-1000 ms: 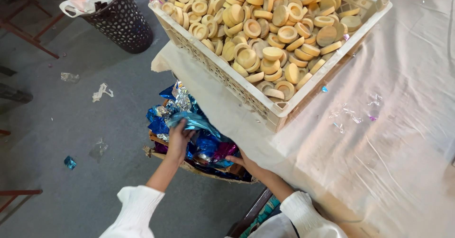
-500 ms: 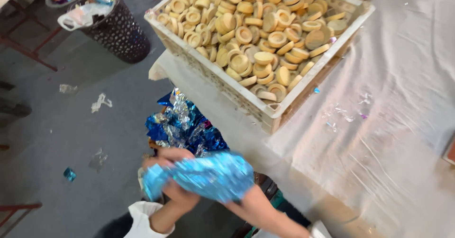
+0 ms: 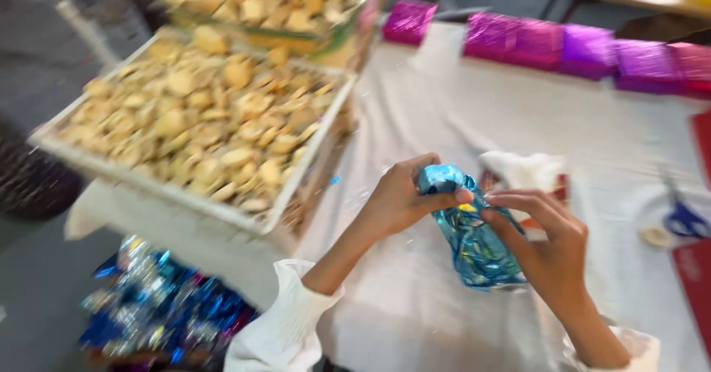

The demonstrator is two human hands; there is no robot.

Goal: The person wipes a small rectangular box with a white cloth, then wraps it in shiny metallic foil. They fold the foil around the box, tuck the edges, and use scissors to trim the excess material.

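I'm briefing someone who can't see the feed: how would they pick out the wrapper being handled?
Start at the white-clothed table, right of the big crate of pale biscuits. Both hands meet over the cloth, left hand and right hand, holding a crinkled shiny blue foil bag. The row of foil boxes behind is magenta.

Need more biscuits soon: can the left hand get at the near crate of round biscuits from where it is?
Probably yes: the left hand is beside the open-topped crate, nothing between, but it grips the blue foil bag.

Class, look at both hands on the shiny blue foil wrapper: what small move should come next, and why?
Probably pull the foil wrapper open: the left hand pinches its top, the right hand grips its side, and it looks bunched.
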